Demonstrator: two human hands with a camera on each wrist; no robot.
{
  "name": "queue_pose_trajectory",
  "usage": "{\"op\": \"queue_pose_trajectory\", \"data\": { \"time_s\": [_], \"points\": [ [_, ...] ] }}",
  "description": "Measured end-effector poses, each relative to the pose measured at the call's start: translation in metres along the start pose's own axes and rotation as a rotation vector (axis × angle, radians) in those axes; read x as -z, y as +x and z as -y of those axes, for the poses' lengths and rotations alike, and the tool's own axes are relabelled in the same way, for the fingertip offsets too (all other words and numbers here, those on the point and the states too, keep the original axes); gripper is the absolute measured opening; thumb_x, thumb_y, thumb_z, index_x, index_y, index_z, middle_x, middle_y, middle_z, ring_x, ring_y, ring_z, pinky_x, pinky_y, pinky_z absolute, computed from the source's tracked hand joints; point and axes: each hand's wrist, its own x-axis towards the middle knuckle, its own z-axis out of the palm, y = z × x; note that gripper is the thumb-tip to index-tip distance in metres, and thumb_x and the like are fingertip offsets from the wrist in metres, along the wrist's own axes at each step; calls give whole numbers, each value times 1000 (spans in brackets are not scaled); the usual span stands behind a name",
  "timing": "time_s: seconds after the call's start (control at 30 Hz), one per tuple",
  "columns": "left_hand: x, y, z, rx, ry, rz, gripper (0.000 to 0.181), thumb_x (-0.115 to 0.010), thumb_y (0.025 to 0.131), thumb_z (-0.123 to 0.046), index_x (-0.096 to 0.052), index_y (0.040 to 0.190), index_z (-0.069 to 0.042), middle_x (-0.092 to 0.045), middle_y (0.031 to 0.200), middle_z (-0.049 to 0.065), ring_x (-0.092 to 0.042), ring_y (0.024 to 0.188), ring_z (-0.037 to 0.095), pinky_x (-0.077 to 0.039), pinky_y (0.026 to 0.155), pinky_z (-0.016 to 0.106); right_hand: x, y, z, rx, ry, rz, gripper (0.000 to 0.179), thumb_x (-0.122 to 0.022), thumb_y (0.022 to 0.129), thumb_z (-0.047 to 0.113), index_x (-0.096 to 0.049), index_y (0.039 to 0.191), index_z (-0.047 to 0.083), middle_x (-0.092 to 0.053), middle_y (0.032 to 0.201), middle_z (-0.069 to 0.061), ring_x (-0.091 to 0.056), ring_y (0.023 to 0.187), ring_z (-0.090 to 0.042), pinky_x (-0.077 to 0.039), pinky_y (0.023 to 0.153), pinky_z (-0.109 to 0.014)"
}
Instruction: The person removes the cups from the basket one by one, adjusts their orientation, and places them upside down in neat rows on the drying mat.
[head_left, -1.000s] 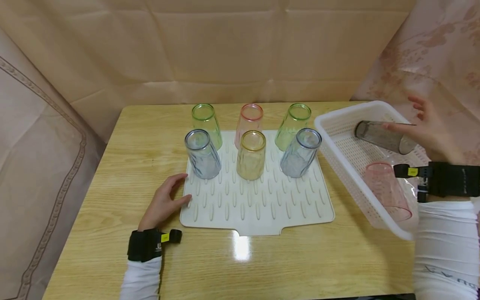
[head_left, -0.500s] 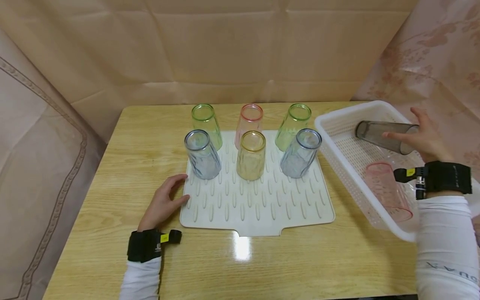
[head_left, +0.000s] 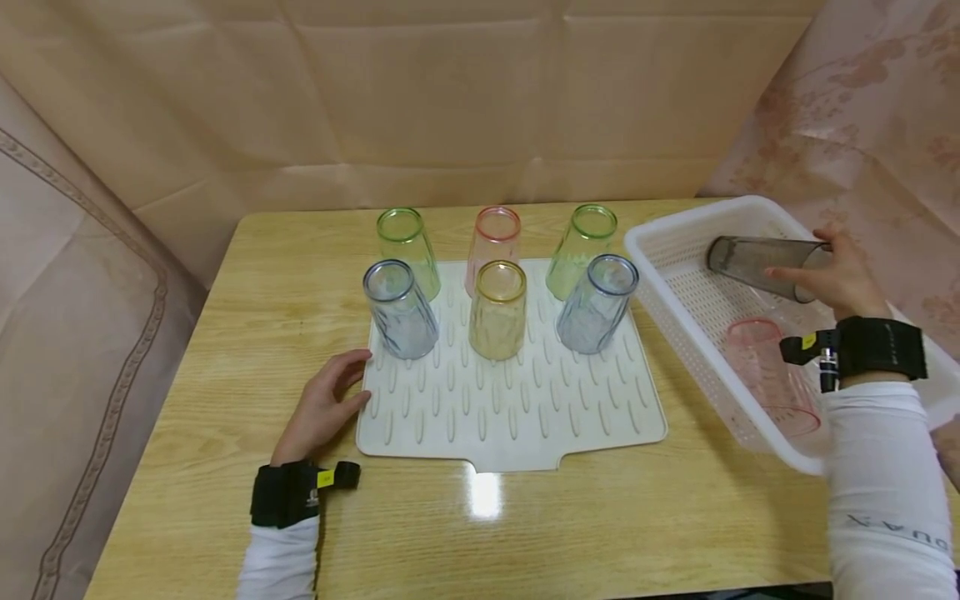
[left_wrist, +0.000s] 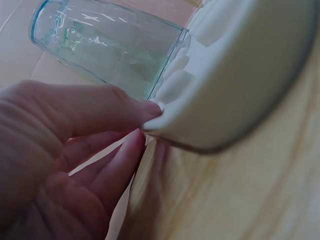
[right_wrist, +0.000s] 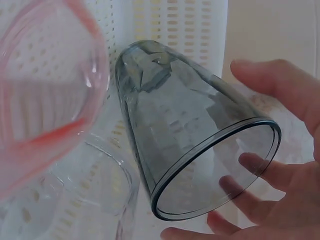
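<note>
A smoky grey glass [head_left: 757, 265] lies on its side in the white plastic basket [head_left: 697, 367], its mouth toward my right hand [head_left: 851, 275]. The right wrist view shows the thumb [right_wrist: 270, 82] apart from the wall of the grey glass [right_wrist: 195, 115] and other fingers seen through its mouth. Beside it in the basket lies a pink glass [head_left: 768, 375]. My left hand [head_left: 322, 412] rests at the left edge of the white ribbed drying mat [head_left: 517, 417], thumb and fingertips touching the edge. A blue glass [head_left: 402, 321] stands upside down close to that hand.
Upside down on the mat also stand a yellow glass [head_left: 498, 321], another blue glass [head_left: 592, 312], two green glasses and a pink glass [head_left: 491, 250]. A clear glass [right_wrist: 95, 170] lies in the basket. The wooden table [head_left: 225, 350] meets a cloth backdrop [head_left: 420, 100] behind.
My right hand has come down and leftward to the mouth of the grey glass, its fingers drawing closer around it. The left hand stays at the mat's edge; the whole view has shifted slightly.
</note>
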Motion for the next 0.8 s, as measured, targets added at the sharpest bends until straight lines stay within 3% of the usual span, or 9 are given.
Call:
{"op": "queue_pose_trajectory", "data": {
  "time_s": [0.33,0.47,0.6,0.7,0.8],
  "points": [
    [-1,0,2,14,-62,0,58,-62,81,23,-45,134,7,-43,136,23,-46,125,40,-41,95,24,-2,-1,-1,-3,-79,-91,82,-70,88,31,-25,147,-4,-24,145,-32,-25,124,-47,-29,98,-55],
    [-2,-1,1,16,-64,-6,58,-62,80,23,-45,133,8,-43,135,24,-47,124,42,-42,95,27,-2,-2,1,-28,-91,-118,81,-71,86,36,-30,146,-1,-28,144,-29,-30,120,-43,-38,86,-41],
    [-2,-1,1,8,-62,-12,58,-61,80,24,-46,133,8,-43,135,25,-47,123,43,-42,95,27,-2,-5,3,-69,-64,-159,76,-71,85,43,-39,144,8,-32,141,-23,-39,107,-28,-40,69,-23],
    [-2,0,1,10,-60,-12,58,-61,80,25,-45,133,8,-43,135,25,-46,124,43,-41,95,25,-2,-7,5,-79,-50,-184,72,-71,84,45,-43,141,11,-35,139,-21,-39,101,-19,-39,64,-18],
    [-1,0,1,19,-57,-8,58,-61,80,24,-45,133,8,-43,135,25,-46,124,42,-41,94,23,-3,-9,7,-74,-60,-192,72,-69,85,46,-44,141,9,-36,141,-22,-41,105,-22,-38,65,-19]
  ]
}}
